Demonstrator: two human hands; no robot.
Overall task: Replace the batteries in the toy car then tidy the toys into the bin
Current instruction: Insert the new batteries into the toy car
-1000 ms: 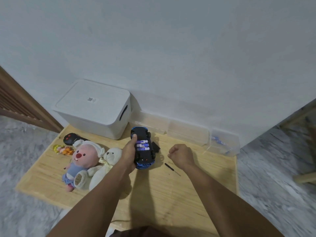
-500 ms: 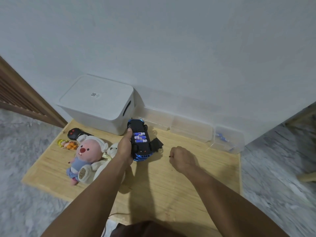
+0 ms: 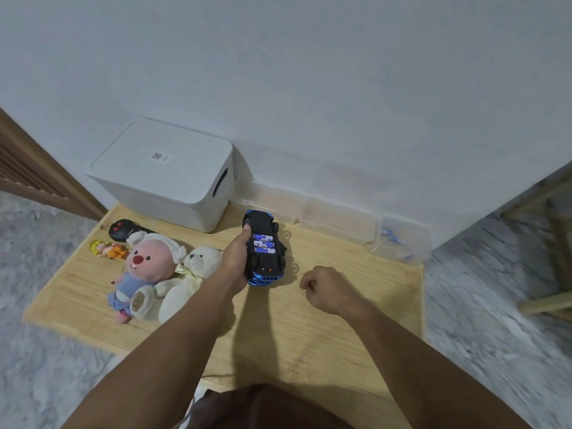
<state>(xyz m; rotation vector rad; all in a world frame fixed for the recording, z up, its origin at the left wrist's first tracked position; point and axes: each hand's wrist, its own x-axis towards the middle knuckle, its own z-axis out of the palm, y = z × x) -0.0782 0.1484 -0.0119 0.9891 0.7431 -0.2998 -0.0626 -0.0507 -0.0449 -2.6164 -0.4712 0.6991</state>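
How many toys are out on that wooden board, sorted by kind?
Plush toys: 2, the pink plush and the white teddy bear
Toy cars: 1, the blue toy car, upside down in the left hand
Remote controls: 1, the black remote
Small figures: 1, the yellow and orange figure
Total: 5

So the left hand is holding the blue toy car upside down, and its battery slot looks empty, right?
Not quite. The left hand does hold the blue toy car upside down, but the head view shows its battery slot is not empty: three blue batteries sit side by side in it, uncovered.
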